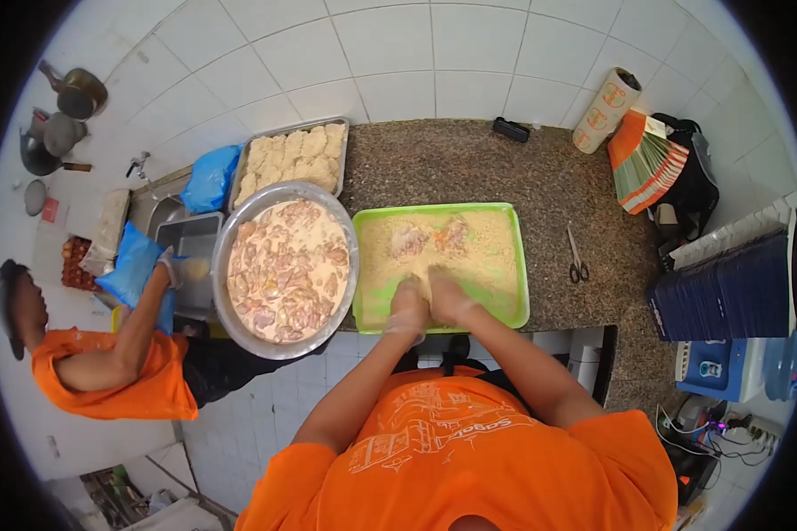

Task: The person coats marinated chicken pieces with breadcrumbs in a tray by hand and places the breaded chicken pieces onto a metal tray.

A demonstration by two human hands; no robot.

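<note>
Left hand [409, 306], right hand [452, 303]: green tray [522, 265], near edge.
Fingers [409, 285] at crumbs [496, 252], blurred; opening and hold cannot be told.

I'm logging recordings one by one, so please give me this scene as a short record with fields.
Left hand: at the crumbs in the green tray, grip unclear
Right hand: close beside it, blurred
Also in tray: two pinkish pieces, beyond the hands
Left of tray: metal bowl, pieces in pale liquid
Right of tray: scissors
Far left: another person, one hand at a blue bag
</note>
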